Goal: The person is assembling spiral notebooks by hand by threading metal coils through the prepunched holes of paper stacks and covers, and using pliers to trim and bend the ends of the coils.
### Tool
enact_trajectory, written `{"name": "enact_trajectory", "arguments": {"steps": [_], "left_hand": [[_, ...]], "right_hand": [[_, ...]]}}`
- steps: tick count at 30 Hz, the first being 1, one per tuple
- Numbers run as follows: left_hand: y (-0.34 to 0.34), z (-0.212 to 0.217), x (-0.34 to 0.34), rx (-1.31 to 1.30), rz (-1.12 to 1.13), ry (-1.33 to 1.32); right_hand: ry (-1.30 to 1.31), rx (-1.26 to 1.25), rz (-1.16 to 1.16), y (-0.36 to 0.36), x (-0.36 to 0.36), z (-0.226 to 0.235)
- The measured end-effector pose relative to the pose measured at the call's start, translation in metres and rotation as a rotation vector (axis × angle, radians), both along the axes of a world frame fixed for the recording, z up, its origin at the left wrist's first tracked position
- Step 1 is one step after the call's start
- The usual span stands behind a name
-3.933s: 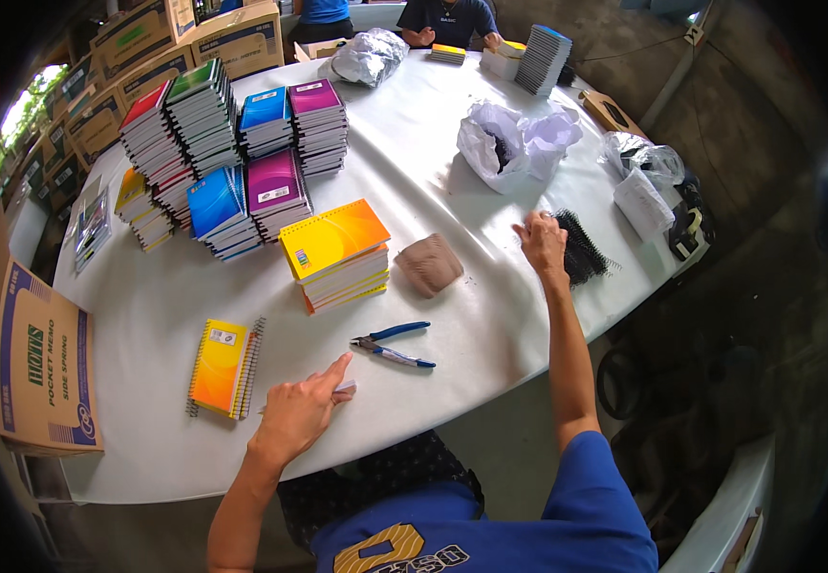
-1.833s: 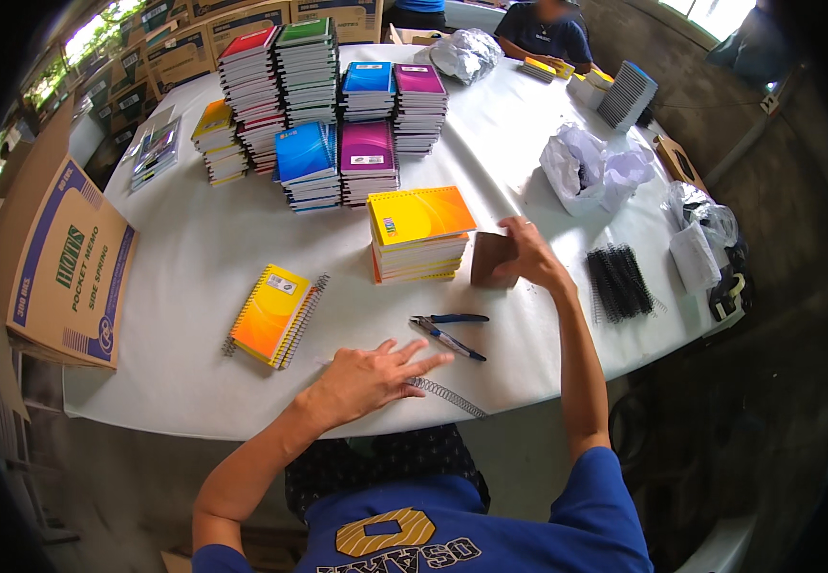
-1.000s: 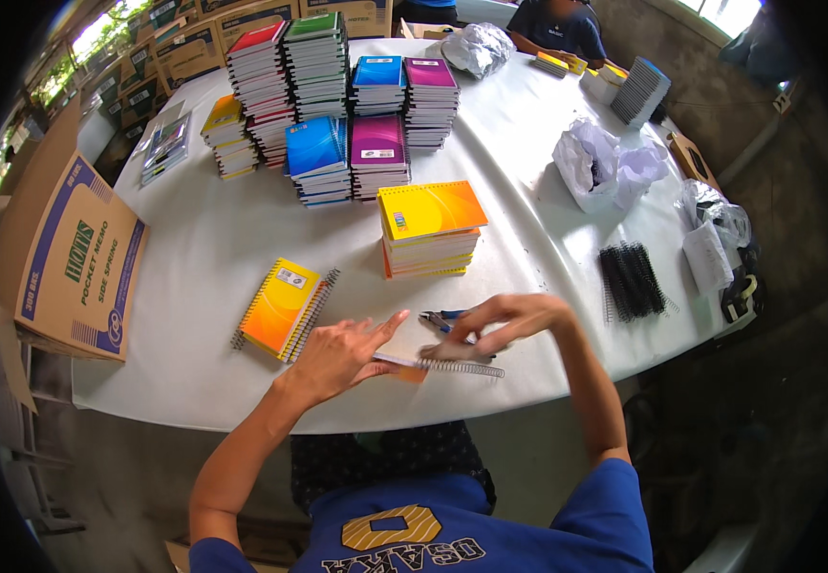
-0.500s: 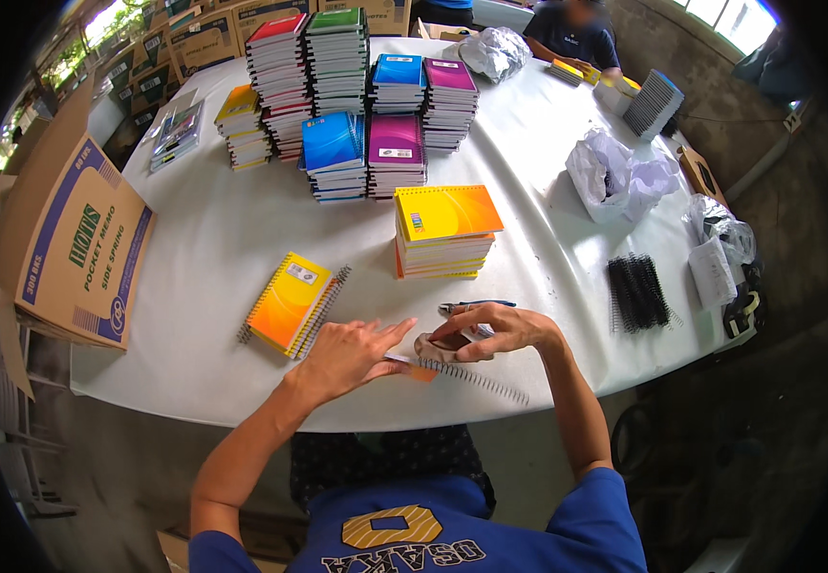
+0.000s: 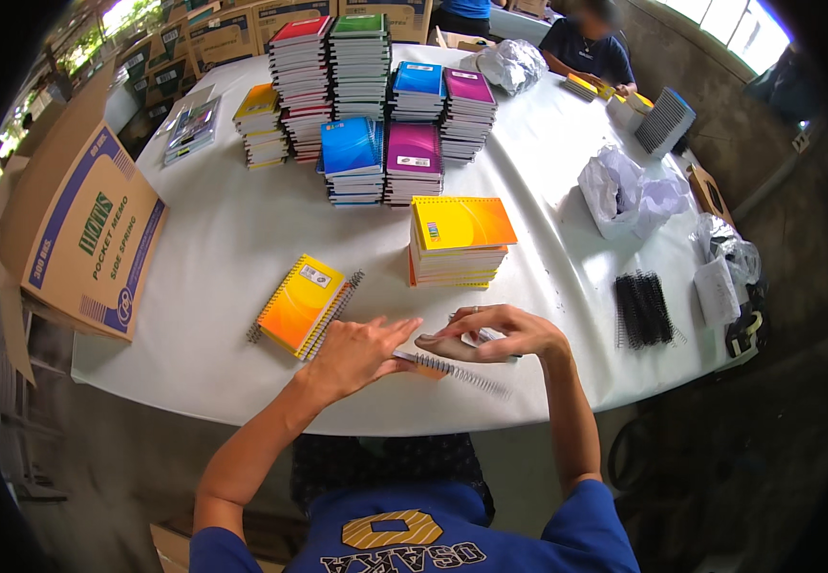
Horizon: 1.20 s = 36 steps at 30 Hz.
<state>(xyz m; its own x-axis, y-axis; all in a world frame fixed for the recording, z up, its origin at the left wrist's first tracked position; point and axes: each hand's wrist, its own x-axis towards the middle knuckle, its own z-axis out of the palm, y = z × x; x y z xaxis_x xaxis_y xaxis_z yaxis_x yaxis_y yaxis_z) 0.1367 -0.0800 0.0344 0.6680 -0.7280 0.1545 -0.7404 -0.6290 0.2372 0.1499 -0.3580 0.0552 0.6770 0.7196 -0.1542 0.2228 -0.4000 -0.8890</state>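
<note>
My left hand [image 5: 345, 357] grips a small orange-covered notebook [image 5: 430, 372] near the table's front edge, mostly hidden under my fingers. A thin metal-looking spiral coil [image 5: 476, 379] runs along the notebook's edge, and its free end sticks out to the right, blurred. Just above the coil, my right hand [image 5: 509, 332] has its fingers stretched out and apart. A brownish covering [image 5: 447, 347] shows on its finger; whether it touches the coil, I cannot tell. To the left lie yellow-orange spiral notebooks [image 5: 301, 304], with another coil [image 5: 345, 291] beside them.
A stack of yellow notebooks [image 5: 462, 224] stands beyond my hands, with taller coloured stacks [image 5: 356, 76] behind. An open carton [image 5: 98, 229] is at left. Black coils [image 5: 645, 310] and a plastic-lined box [image 5: 624, 196] lie right. Another person [image 5: 588, 48] sits at the far side.
My right hand's fingers have straightened and lifted slightly over the coil. The coil's free end is now blurred and reaches less far right. My left hand keeps its grip on the notebook.
</note>
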Motion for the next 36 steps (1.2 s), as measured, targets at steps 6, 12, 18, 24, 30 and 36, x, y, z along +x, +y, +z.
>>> {"name": "enact_trajectory", "arguments": {"steps": [6, 12, 18, 24, 30, 36], "left_hand": [[0.004, -0.006, 0.007, -0.100, -0.009, 0.074], [0.010, -0.019, 0.008, -0.486, 0.166, 0.428], [0.010, -0.043, 0.003, -0.797, 0.268, 0.568], [0.009, -0.047, 0.001, -0.827, 0.257, 0.552], [0.011, -0.050, 0.000, -0.784, 0.233, 0.498], [0.013, -0.047, 0.001, -0.692, 0.223, 0.430]], "right_hand": [[0.042, -0.014, -0.049, 0.003, 0.004, -0.001], [-0.017, -0.149, -0.071, 0.010, 0.015, -0.018], [-0.035, -0.188, -0.034, 0.021, 0.020, -0.006], [0.046, -0.064, -0.016, 0.022, 0.017, 0.002], [-0.036, -0.120, -0.041, 0.034, 0.020, 0.002], [-0.156, 0.113, -0.008, 0.044, 0.021, 0.001]]}}
